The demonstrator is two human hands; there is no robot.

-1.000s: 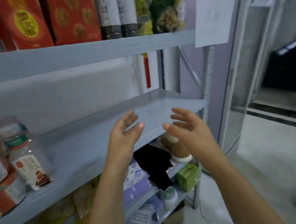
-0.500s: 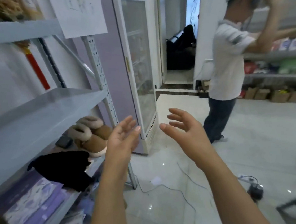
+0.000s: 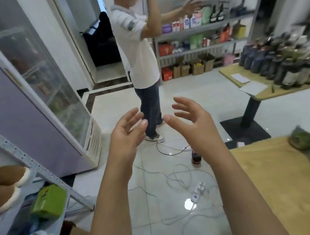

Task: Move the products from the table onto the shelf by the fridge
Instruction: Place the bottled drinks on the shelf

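The products [image 3: 302, 139] lie on the yellow-topped worktop [image 3: 279, 181] at the lower right; they are blurred, and only a greenish round thing and a grey one beside it can be made out. Neither hand touches them. The left hand [image 3: 127, 137] and right hand [image 3: 192, 123] are raised over the tiled floor [image 3: 196, 98], palms turned toward each other, fingers spread and loosely bent, holding nothing. The shelf [image 3: 31, 163] stands at the lower left just beside the fridge [image 3: 17, 111], carrying a green box [image 3: 48, 201] and brown fleece-lined slippers [image 3: 3, 181]. Cables [image 3: 176, 174], a power strip [image 3: 197, 192] and a dark bottle [image 3: 195, 156] lie on the floor between shelf and worktop. Beyond the hands another person [image 3: 140, 48] stands with arms raised.
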